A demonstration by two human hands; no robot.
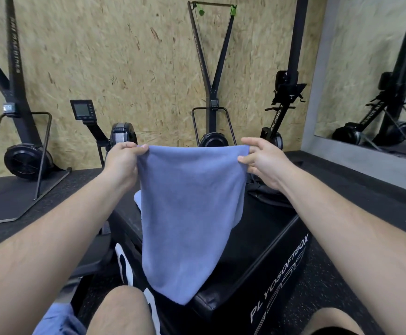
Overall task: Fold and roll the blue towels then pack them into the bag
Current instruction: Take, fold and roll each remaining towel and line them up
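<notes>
A blue towel [187,213] hangs in the air in front of me, stretched between both hands and tapering to a point low over the black box. My left hand [122,160] pinches its top left corner. My right hand [261,160] pinches the top right corner. A paler blue towel [138,199] lies on the box behind the hanging one, mostly hidden by it. A black bag [267,197] sits on the far right of the box, partly behind my right wrist. Another piece of blue cloth [57,320] shows at the bottom left by my knee.
The black soft plyo box [279,250] stands right in front of my knees. Rowing and ski machines [211,112] line the chipboard wall behind it. A mirror [376,76] hangs on the right. The floor is dark rubber.
</notes>
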